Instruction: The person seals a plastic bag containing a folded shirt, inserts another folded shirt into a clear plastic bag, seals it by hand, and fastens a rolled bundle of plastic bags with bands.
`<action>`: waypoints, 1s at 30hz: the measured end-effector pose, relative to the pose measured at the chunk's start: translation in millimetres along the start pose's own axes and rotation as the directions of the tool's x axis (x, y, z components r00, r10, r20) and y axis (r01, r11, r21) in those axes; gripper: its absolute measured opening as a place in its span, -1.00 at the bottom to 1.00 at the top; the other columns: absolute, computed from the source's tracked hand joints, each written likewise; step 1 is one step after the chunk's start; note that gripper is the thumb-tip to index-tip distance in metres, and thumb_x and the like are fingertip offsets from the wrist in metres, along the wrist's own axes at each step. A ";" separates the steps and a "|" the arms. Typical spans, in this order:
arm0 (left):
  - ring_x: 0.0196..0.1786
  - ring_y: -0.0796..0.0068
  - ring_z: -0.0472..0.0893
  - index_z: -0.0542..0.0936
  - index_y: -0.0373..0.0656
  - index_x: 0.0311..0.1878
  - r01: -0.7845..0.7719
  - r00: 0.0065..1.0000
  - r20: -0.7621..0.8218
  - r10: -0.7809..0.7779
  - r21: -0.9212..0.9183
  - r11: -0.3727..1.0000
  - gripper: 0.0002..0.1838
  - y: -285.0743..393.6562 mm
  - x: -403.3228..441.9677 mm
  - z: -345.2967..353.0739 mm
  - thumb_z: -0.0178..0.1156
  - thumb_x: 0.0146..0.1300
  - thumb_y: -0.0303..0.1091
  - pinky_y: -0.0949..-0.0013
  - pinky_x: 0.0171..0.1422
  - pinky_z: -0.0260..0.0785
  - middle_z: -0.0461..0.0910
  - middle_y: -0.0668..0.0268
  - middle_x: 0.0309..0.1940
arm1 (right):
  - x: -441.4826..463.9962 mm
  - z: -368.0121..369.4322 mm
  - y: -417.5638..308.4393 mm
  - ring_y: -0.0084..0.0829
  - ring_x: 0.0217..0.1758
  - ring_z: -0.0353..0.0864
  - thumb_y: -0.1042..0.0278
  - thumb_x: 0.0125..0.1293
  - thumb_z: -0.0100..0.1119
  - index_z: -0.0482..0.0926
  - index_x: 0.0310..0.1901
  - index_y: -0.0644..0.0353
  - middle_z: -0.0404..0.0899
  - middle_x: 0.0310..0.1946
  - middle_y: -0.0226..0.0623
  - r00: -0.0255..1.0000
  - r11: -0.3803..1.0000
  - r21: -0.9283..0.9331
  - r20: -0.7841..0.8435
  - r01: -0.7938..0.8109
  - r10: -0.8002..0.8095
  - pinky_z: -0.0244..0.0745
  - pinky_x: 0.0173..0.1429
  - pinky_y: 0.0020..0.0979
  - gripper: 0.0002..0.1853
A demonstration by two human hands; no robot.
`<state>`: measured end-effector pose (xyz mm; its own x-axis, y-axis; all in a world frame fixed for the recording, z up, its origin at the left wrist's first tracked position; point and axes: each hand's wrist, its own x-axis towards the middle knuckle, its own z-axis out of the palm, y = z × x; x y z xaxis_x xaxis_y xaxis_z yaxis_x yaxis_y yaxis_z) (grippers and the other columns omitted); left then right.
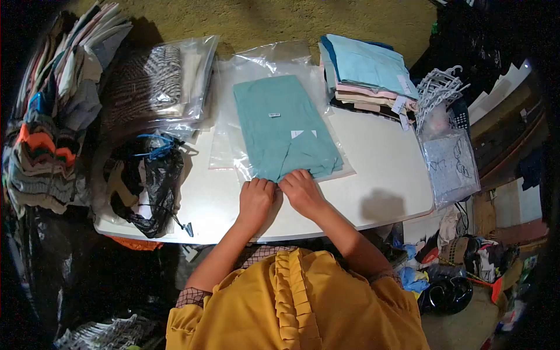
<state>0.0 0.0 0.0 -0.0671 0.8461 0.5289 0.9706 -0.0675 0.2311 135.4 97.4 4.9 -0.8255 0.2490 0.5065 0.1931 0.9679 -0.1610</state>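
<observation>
A folded teal garment (283,125) with a small label and a white tag lies on the white table, in the middle. Clear plastic bags (223,140) spread around and under it; whether it lies inside the top one or on it, I cannot tell. At its near edge my left hand (256,200) is closed, fingers curled on the cloth at the left. Close beside it, my right hand (301,191) is also closed on that edge. The cloth bunches slightly between the hands. Both sets of fingertips are partly hidden.
Folded clothes (370,64) are stacked back right, near grey hangers (437,96) and a bagged item (450,166). Bagged patterned knitwear (154,76) sits back left. A black plastic bag (163,184) lies on the table (385,151) at left, beside hanging garments (44,169).
</observation>
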 end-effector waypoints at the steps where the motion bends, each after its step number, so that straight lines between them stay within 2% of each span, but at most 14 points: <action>1: -0.35 0.31 0.46 0.49 -0.12 -0.47 0.001 1.000 -0.008 -0.001 -0.010 1.000 -0.91 1.3 -0.1 0.4 0.20 -0.08 -0.42 0.29 -0.27 0.25 0.45 0.30 -0.51 | -0.6 0.0 0.1 -0.28 -0.18 0.43 0.45 0.02 0.02 0.46 -0.44 0.18 0.44 -0.39 -0.27 1.000 1.000 0.003 -0.002 0.003 -0.003 0.30 0.03 -0.28 -0.95; 14: -0.35 0.32 0.46 0.48 -0.12 -0.48 0.006 1.000 -0.023 -0.007 -0.021 1.000 -0.93 2.9 -1.5 7.7 0.18 -0.03 -0.42 0.29 -0.26 0.25 0.44 0.30 -0.52 | -1.7 6.6 3.6 -0.28 -0.22 0.43 0.43 0.02 0.03 0.44 -0.48 0.17 0.44 -0.43 -0.26 0.999 1.000 0.005 -0.029 0.015 -0.015 0.32 -0.03 -0.29 -0.96; 20: -0.34 0.31 0.47 0.50 -0.12 -0.45 0.043 0.999 0.013 -0.043 0.020 0.999 -0.92 -6.5 -6.3 -5.9 0.20 -0.04 -0.41 0.28 -0.26 0.25 0.47 0.29 -0.49 | -6.4 -0.3 13.2 -0.27 -0.17 0.42 0.44 0.04 0.01 0.50 -0.40 0.19 0.45 -0.38 -0.27 0.999 1.000 0.008 -0.045 -0.028 0.028 0.29 0.00 -0.26 -0.91; 23: -0.29 0.26 0.50 0.57 -0.14 -0.35 0.118 0.989 0.099 -0.112 -0.054 0.992 -0.88 -9.1 -7.7 -14.9 0.20 -0.02 -0.42 0.25 -0.21 0.28 0.53 0.27 -0.43 | -4.6 -6.0 10.8 -0.26 -0.14 0.42 0.46 0.06 0.00 0.51 -0.35 0.21 0.45 -0.35 -0.27 0.997 0.998 0.009 0.043 -0.066 0.065 0.26 0.04 -0.26 -0.87; 30: -0.32 0.25 0.49 0.57 -0.15 -0.41 0.112 0.994 0.035 -0.108 -0.125 0.986 -0.90 -5.1 -6.2 -12.8 0.25 -0.06 -0.43 0.24 -0.23 0.27 0.54 0.28 -0.45 | 3.7 1.6 -1.9 -0.26 -0.12 0.41 0.45 0.09 -0.02 0.49 -0.35 0.21 0.45 -0.34 -0.27 0.999 0.997 0.077 0.045 0.011 -0.014 0.24 0.09 -0.26 -0.89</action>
<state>-7.5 -11.7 6.0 -0.1639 0.8662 0.4721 0.9203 -0.0381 0.3894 131.2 96.4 5.8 -0.8511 0.2331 0.4704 0.1429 0.9650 -0.2197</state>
